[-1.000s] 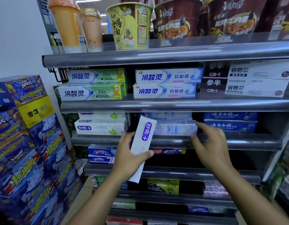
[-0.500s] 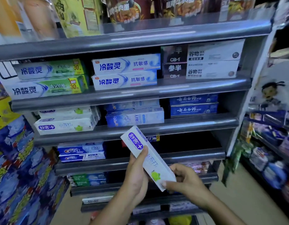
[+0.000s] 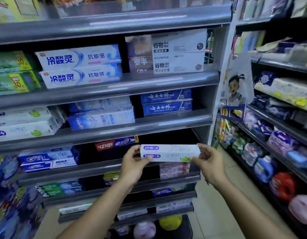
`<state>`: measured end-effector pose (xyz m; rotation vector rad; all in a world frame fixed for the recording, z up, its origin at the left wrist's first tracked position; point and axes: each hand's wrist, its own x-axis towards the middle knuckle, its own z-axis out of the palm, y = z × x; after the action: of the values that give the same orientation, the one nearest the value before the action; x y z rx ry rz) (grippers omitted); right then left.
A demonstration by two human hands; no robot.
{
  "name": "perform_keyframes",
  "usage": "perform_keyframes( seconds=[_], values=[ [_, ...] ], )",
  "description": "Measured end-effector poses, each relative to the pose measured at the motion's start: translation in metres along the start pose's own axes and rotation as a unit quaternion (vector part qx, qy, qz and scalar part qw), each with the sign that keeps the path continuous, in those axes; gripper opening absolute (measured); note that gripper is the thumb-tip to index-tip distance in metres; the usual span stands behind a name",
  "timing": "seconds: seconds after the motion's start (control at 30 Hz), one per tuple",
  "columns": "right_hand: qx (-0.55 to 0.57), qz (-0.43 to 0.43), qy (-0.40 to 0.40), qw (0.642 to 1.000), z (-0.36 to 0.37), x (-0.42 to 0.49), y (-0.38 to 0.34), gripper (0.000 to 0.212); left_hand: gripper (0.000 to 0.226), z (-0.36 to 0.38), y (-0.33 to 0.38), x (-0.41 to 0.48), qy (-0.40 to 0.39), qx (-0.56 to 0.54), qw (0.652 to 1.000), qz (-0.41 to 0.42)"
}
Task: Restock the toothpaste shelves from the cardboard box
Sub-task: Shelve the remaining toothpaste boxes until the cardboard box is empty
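Toothpaste shelves (image 3: 114,90), grey metal tiers stacked with boxed tubes, fill the view. Toward five o'clock, a white rectangular toothpaste carton with purple logos (image 3: 170,151) lies level before a dark shelf gap. The left hand (image 3: 132,168), grip closed, pinches its nine o'clock end; the right hand (image 3: 209,164) likewise pinches the three o'clock end.

We hold a toothpaste carton (image 3: 170,152) level in front of the shelf unit (image 3: 114,131), our left hand (image 3: 132,167) pinching its left end and our right hand (image 3: 209,165) its right end. Behind it, a single carton (image 3: 116,144) lies further back on the shelf, and two stacked cartons (image 3: 47,158) sit at that shelf's left side. One shelf up, a stacked pair (image 3: 166,104) stands at the right, with a leaning pile (image 3: 101,116) just left of it. A side rack (image 3: 278,121) runs right of the unit; a stack of packs (image 3: 11,195) rises at far left.
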<state>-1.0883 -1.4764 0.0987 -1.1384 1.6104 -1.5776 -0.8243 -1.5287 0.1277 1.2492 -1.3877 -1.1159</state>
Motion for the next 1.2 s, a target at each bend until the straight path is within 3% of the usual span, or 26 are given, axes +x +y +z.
perform_keyframes(
  seconds=[0.27,0.4,0.5,0.6,0.73,0.87,0.97,1.07,1.2],
  values=[
    [-0.031,0.001,0.048,0.998,-0.001,0.048,-0.014,0.048,0.045,0.035,0.011,0.038,0.062,0.223,0.973,0.006],
    [-0.153,-0.024,0.080,0.985,0.008,0.054,-0.017,0.036,0.058,0.043,0.009,0.052,0.084,0.315,0.945,-0.011],
    [-0.302,0.003,0.062,0.951,0.015,0.056,-0.014,0.029,0.061,0.046,0.005,0.060,0.032,0.392,0.918,-0.049],
    [-0.310,0.052,0.034,0.949,0.017,0.056,-0.012,0.032,0.060,0.046,-0.001,0.068,0.014,0.409,0.910,-0.059],
    [-0.310,0.040,0.057,0.948,0.014,0.050,-0.010,0.027,0.057,0.042,-0.003,0.061,0.018,0.413,0.909,-0.047],
    [-0.257,-0.064,0.110,0.958,0.016,0.023,-0.003,0.041,0.051,0.028,-0.008,0.024,0.086,0.375,0.915,0.117],
    [-0.229,-0.093,0.074,0.966,0.023,-0.011,0.018,0.040,0.039,0.005,-0.038,-0.016,0.056,0.329,0.915,0.225],
    [-0.233,-0.041,0.004,0.971,0.040,-0.057,0.060,0.038,0.033,-0.028,-0.105,-0.057,-0.009,0.318,0.934,0.162],
    [-0.250,0.090,-0.095,0.959,0.070,-0.130,0.142,0.032,0.029,-0.069,-0.216,-0.112,-0.055,0.313,0.947,-0.036]
  ],
)
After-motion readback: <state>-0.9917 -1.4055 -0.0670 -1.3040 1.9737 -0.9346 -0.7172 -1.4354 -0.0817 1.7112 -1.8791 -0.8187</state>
